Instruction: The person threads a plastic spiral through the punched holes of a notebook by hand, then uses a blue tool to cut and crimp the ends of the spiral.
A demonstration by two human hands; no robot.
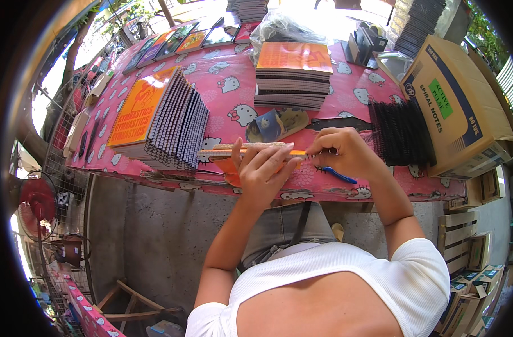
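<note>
At the near edge of the table, my left hand [262,168] grips an orange-covered notebook [225,164], which is seen nearly edge-on. The fingers lie across its upper edge with the thumb at the near side. My right hand [349,149] is closed in a pinch at the notebook's right end; what is between its fingertips is too small to make out. Just below the right hand lies a blue-handled hand tool [339,175], its head partly hidden. Beyond the hands rests a flat piece with a printed picture [270,124].
Orange spiral notebooks [137,112] are stacked at left. Another orange-topped stack [294,59] stands at the back middle. Black plastic spiral coils [400,132] lie beside a cardboard box [459,106] at right. Several books [192,40] line the far edge of the pink patterned table [223,106].
</note>
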